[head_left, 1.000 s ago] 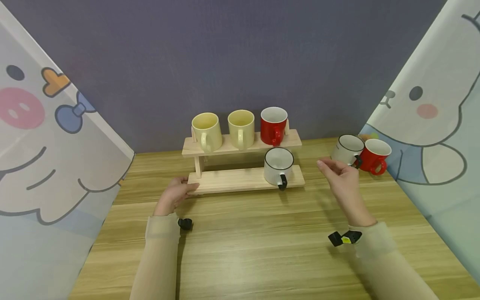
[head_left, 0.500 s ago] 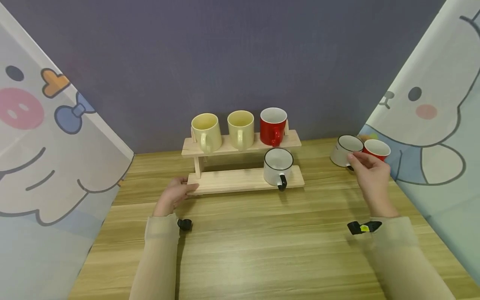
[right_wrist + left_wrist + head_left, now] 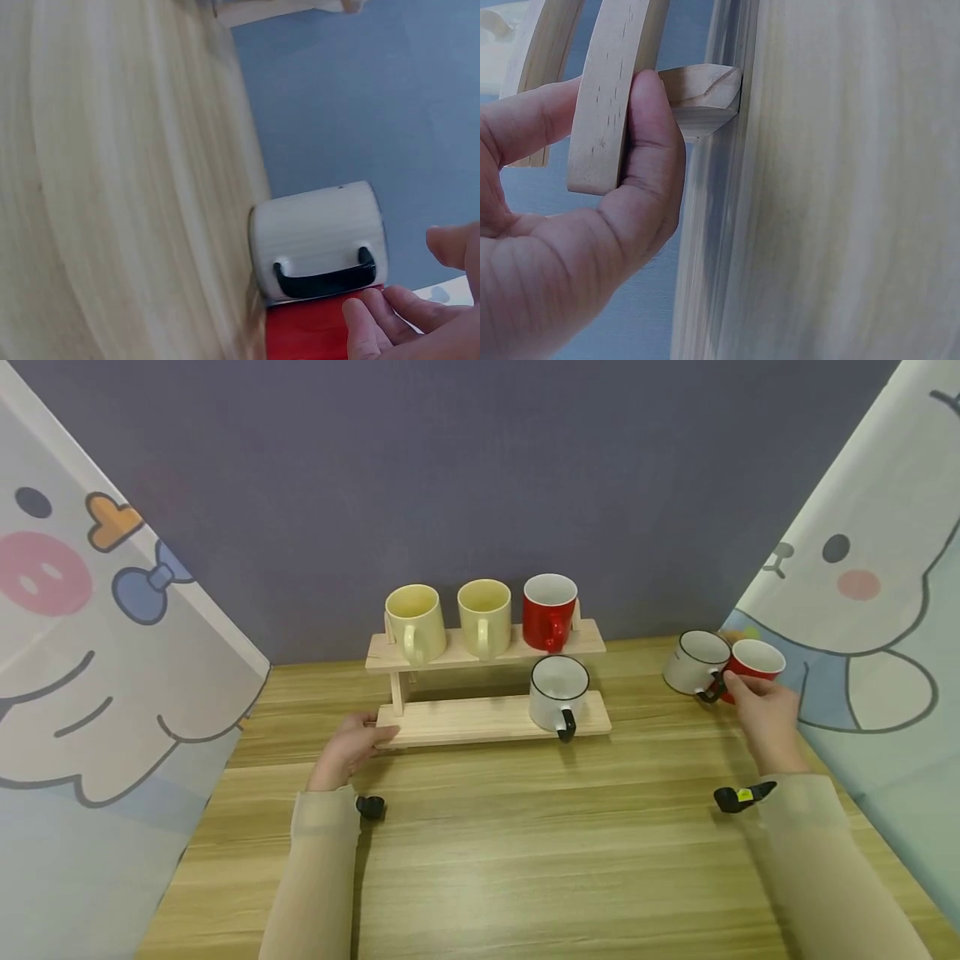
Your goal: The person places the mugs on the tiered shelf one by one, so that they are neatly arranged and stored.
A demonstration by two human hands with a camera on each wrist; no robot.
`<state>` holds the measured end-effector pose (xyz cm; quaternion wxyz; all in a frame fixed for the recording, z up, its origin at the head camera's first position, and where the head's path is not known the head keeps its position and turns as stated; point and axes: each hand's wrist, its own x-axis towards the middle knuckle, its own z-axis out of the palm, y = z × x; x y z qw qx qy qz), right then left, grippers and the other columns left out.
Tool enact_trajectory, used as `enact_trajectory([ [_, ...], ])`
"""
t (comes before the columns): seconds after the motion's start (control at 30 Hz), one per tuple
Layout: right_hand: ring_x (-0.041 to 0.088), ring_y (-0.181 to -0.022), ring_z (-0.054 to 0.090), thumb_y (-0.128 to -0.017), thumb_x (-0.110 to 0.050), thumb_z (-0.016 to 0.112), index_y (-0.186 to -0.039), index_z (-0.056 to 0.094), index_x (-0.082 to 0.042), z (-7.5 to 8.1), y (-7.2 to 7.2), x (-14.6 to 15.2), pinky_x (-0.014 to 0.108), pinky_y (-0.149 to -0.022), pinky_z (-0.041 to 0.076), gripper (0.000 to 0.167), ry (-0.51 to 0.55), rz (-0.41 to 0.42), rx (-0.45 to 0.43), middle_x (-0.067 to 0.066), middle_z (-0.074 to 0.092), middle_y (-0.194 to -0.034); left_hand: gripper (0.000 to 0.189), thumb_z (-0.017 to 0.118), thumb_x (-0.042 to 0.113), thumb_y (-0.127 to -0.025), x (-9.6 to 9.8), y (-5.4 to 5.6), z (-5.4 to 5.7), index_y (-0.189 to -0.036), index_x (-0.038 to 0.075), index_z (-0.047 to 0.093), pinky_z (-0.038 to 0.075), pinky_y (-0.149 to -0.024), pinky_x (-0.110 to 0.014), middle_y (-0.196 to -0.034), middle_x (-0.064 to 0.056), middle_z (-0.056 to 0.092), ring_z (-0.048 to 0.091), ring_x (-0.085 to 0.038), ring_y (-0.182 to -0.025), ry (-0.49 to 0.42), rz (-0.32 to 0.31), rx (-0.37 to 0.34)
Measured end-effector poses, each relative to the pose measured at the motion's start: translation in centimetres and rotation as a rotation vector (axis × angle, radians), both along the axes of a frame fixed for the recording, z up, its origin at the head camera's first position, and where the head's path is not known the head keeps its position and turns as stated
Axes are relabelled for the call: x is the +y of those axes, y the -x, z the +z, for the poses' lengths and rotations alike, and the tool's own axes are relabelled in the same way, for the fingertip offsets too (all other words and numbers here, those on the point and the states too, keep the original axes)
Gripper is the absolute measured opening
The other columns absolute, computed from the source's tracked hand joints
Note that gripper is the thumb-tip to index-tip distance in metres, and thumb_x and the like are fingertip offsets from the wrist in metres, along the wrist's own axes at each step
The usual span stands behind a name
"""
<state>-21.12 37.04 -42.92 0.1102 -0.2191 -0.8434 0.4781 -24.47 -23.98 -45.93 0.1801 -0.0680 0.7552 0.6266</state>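
Note:
In the head view my left hand [image 3: 347, 750] grips the left end of the lower board [image 3: 465, 720] of a small two-tier wooden rack. The left wrist view shows the curled fingers [image 3: 656, 142] around that board end [image 3: 604, 112]. My right hand [image 3: 768, 718] is at the right, in front of a red mug [image 3: 761, 660] whose handle is hidden behind it. In the right wrist view its fingertips [image 3: 364, 326] overlap the red mug [image 3: 300, 334], with the thumb spread apart. Against the red mug stands a white mug [image 3: 693, 667] with a black handle.
Two yellow mugs [image 3: 417, 631] [image 3: 485, 627] and another red mug [image 3: 547, 618] stand on the rack's upper board [image 3: 450, 653]. A white, black-rimmed mug [image 3: 553, 706] sits at the lower board's right. A dark panel [image 3: 480, 468] rises behind the wooden table [image 3: 480, 843].
My right hand has moved right, past the white mug to the front of the red mug. The left hand stays on the rack, and the mugs stand where they were.

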Motion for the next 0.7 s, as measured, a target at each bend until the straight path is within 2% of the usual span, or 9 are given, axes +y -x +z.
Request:
enact_trajectory([
  [0.13,0.021,-0.108,0.051,-0.100,-0.059,0.051,-0.140,0.058,0.004,-0.6,0.8,0.3,0.031,-0.081,0.042,0.075,-0.010,0.010,-0.001,0.010,0.058,-0.120,0.056,0.065,0.013,-0.102,0.0,0.1,0.0,-0.144,-0.013,0.039,0.051,-0.096,-0.044,-0.126,-0.024,0.056,0.063,-0.027,-0.105,0.013,0.014,0.000],
  [0.23,0.017,-0.102,0.051,-0.101,-0.059,0.050,-0.138,0.059,0.006,-1.1,1.3,0.4,0.028,-0.078,0.041,0.076,-0.005,0.011,0.001,0.013,0.059,-0.120,0.057,0.066,0.014,-0.102,-0.1,0.1,-0.1,-0.144,-0.013,0.039,0.051,-0.096,-0.044,-0.126,-0.024,0.057,0.063,-0.028,-0.106,0.014,0.023,-0.007],
  [0.4,0.019,-0.104,0.050,-0.102,-0.059,0.047,-0.135,0.061,0.008,-1.7,2.1,0.6,0.028,-0.079,0.040,0.076,-0.033,0.042,-0.001,0.017,0.058,-0.123,0.058,0.065,0.014,-0.102,0.0,0.1,0.0,-0.145,-0.015,0.037,0.050,-0.098,-0.045,-0.128,-0.026,0.055,0.062,-0.030,-0.109,0.005,0.017,-0.004],
  [0.57,0.022,-0.101,0.049,-0.103,-0.056,0.047,-0.126,0.066,0.010,-2.2,2.7,0.8,0.029,-0.079,0.039,0.072,-0.057,0.062,-0.003,0.011,0.065,-0.108,0.061,0.065,0.014,-0.102,0.1,0.1,0.1,-0.147,-0.014,0.035,0.048,-0.100,-0.046,-0.130,-0.026,0.055,0.061,-0.031,-0.112,-0.001,0.007,-0.009],
  [0.7,0.021,-0.098,0.050,-0.104,-0.052,0.047,-0.125,0.066,0.011,-2.5,3.1,0.9,0.028,-0.078,0.039,0.069,-0.065,0.071,0.002,0.006,0.066,-0.101,0.060,0.065,0.014,-0.102,0.1,0.1,0.1,-0.146,-0.014,0.035,0.049,-0.100,-0.045,-0.129,-0.025,0.055,0.061,-0.029,-0.111,-0.004,0.006,-0.015],
])
